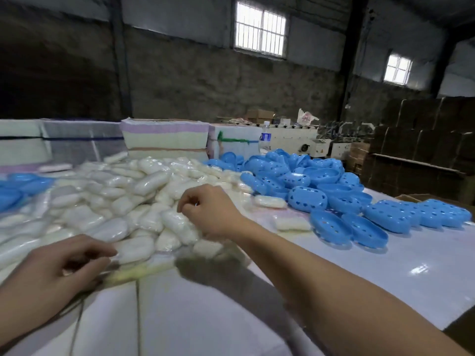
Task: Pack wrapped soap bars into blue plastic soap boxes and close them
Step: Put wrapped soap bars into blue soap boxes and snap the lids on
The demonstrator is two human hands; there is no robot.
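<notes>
Both hands work the near edge of the wrapped soap bars [133,199] heaped on the counter [385,273], presumably to pick one: the left hand [61,265] pinches a bar's wrapper, the right hand [208,211] hovers with curled, seemingly empty grip, while the blue soap boxes [334,191] wait piled within right-hand reach.

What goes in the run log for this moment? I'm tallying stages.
stage: picking soap | left hand: at soap pile edge | right hand: over pile, fingers curled | blue boxes: untouched
</notes>
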